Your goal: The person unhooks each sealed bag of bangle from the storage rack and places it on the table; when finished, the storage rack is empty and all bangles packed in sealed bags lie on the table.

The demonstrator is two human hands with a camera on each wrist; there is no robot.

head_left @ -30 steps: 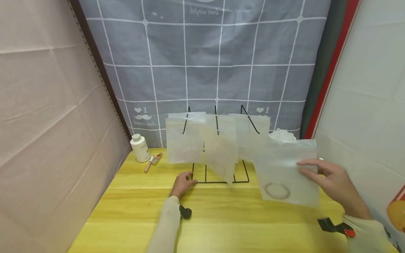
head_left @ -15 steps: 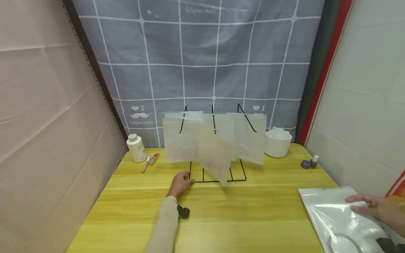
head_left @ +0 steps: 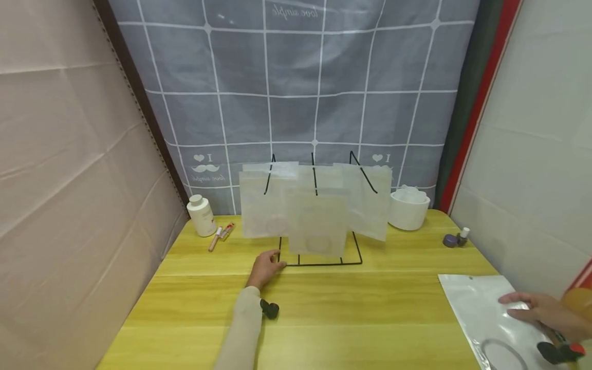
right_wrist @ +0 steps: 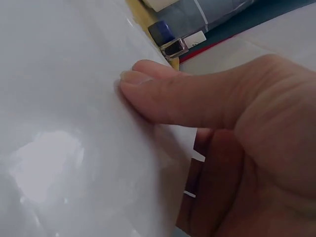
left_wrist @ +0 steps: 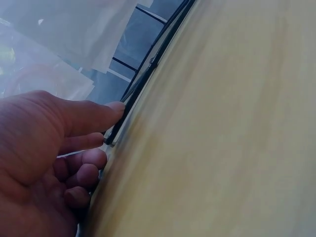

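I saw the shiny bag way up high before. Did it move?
Yes. The shiny bag came down and rightward from beside the wire rack; it now lies on the table's right edge under the right hand.

It looked like a makeshift recording booth set up at home rather than a real shop or workroom. A yellow table (head_left: 324,308) stood boxed in by a grey checked cloth (head_left: 296,92) and plain sheets (head_left: 69,154), with a wire rack (head_left: 319,257) of bags (head_left: 316,228) and a few cosmetics (head_left: 222,234).
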